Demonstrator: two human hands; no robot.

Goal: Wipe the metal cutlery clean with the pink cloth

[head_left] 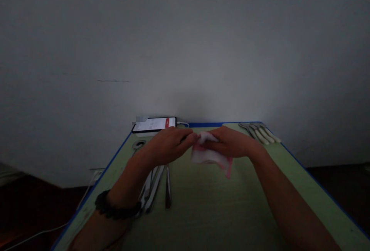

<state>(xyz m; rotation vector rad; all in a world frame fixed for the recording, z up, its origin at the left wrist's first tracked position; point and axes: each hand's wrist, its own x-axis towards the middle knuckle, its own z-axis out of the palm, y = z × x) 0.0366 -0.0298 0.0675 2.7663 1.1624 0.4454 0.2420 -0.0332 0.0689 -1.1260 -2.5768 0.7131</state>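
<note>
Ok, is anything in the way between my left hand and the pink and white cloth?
Nothing visible is: your left hand has its fingertips right at the cloth's upper left edge. Your right hand grips it from the other side.

- Pale green across the flat rectangular tabletop (202,204), with bright blue along its thin straight edging (318,182)
- White with pink borders on the thin, soft cloth (212,157)
- Cream on the slim cutlery handles (261,133) at far right
- Silvery grey on the long metal utensils (155,189) at left
- Black frame, pale screen and one red patch on the flat rectangular phone (154,124) at far left
- Solid black on the chunky round bracelet (115,210) at near left
- Plain grey on the flat wall (202,50)
</note>
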